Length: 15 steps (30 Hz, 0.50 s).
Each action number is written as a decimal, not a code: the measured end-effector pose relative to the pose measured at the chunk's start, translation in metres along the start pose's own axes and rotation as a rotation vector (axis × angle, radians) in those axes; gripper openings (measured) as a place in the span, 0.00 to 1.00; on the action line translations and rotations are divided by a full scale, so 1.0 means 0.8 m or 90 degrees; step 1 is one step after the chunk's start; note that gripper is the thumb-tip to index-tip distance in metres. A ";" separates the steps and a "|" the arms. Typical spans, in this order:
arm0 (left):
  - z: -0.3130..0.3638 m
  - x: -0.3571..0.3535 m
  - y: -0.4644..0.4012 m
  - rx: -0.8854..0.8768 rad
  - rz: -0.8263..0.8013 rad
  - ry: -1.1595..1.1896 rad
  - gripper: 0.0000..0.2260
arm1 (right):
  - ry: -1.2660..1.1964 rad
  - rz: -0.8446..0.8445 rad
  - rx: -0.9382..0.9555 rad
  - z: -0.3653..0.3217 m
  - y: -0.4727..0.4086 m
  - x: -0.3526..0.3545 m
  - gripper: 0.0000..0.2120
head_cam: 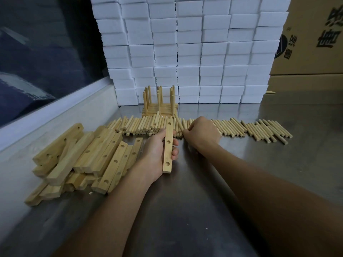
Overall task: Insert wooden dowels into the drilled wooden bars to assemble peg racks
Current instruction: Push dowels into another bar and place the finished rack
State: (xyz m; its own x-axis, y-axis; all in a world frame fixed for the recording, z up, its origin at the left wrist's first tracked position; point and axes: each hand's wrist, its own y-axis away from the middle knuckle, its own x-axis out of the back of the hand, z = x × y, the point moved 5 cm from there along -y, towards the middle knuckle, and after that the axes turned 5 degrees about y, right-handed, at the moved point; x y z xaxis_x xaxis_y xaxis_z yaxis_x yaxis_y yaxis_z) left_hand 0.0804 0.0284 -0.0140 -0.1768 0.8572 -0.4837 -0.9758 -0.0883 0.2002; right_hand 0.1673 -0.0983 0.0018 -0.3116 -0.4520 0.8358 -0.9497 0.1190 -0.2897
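Note:
My left hand [157,153] grips a drilled wooden bar [168,145] with three holes facing up, held lengthwise above the steel table. My right hand [202,133] reaches into the row of loose wooden dowels [250,128] and its curled fingers pinch a dowel [178,121] that slants up out of the row beside the bar's far end. A pile of drilled bars [89,154] lies to the left. Assembled peg racks [160,104] with upright dowels stand stacked behind the row.
A wall of stacked white foam blocks [194,52] closes off the back. Cardboard boxes [311,38] stand at the right rear. A raised metal ledge [55,115] with a dark pane above runs along the left. The steel table [194,201] extends toward me.

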 end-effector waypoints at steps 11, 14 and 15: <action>0.000 0.000 -0.002 -0.006 -0.006 -0.005 0.16 | -0.284 0.053 -0.064 0.031 0.017 0.046 0.11; 0.000 0.001 -0.003 -0.020 0.002 -0.019 0.16 | -0.454 0.038 -0.082 0.050 0.029 0.048 0.14; 0.000 0.002 -0.003 -0.031 0.010 -0.025 0.15 | -0.512 0.016 -0.096 0.056 0.034 0.044 0.13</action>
State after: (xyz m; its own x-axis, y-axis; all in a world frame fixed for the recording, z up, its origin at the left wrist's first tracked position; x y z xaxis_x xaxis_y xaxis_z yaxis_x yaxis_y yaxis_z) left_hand 0.0821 0.0300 -0.0148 -0.1873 0.8747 -0.4471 -0.9783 -0.1249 0.1654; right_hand 0.1319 -0.1509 0.0025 -0.2695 -0.9368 0.2230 -0.9546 0.2293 -0.1903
